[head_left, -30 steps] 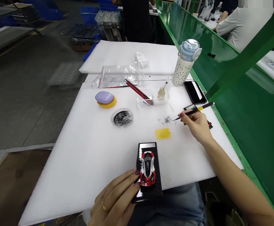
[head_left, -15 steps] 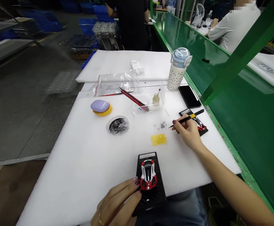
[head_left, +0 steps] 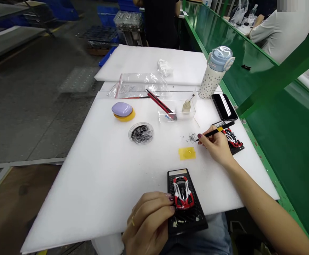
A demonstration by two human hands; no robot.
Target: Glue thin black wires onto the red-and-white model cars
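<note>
My left hand is closed on the left edge of a black display base, its fingertips beside the red, white and black model car mounted there. My right hand pinches a black pair of tweezers with a yellow band. The tweezers' tip points down at a small pile of fine black bristle-like pieces on the white table cover. Just below the pile lies a piece of yellow tape. A second model car on a black base is partly hidden behind my right hand.
A round clear dish holds many black strands. Behind are a purple oval case, red-and-black tweezers in a clear tray, a small glass bottle, a phone and a tumbler. Two people sit or stand beyond.
The view has shifted, so the table things appear further right. The tweezers' tip is now at the edge of the black pile. My left hand still grips the base.
</note>
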